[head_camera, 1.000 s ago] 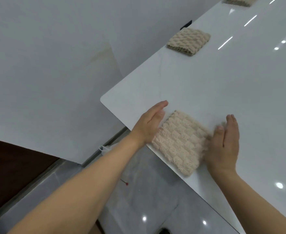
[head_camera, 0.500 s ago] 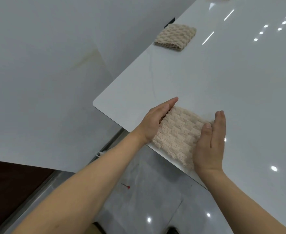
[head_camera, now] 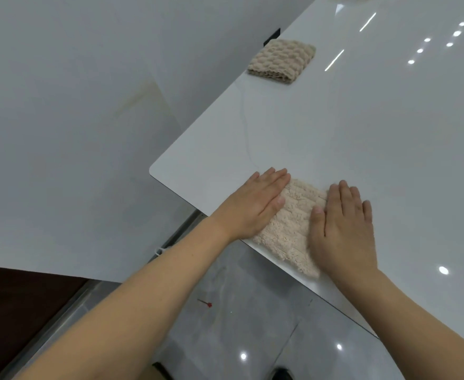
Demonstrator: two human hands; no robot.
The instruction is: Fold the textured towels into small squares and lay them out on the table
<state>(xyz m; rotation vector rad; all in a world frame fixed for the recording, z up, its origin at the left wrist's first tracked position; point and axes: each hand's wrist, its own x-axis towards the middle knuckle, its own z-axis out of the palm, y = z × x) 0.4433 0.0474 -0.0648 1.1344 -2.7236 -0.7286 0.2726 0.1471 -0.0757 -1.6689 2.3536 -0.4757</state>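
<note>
The folded cream towel [head_camera: 288,229] lies at the near edge of the white table [head_camera: 362,127], close to its corner. The left hand [head_camera: 255,204] and right hand [head_camera: 343,229] press flat on it, fingers straight, grasping nothing. A second folded towel [head_camera: 281,61] sits well apart, farther along the edge.

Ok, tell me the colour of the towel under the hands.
Cream towel, blocky weave; head view.

Both hands turned from edge-on to flat on the folded towel

A second ago the left hand [head_camera: 255,205] and right hand [head_camera: 342,226] stood on edge at either side of the cream folded towel [head_camera: 294,223], squeezing inward – now both lie palm-down on top of it, fingers straight, pressing it against the white table [head_camera: 362,133] at the near edge.
</note>
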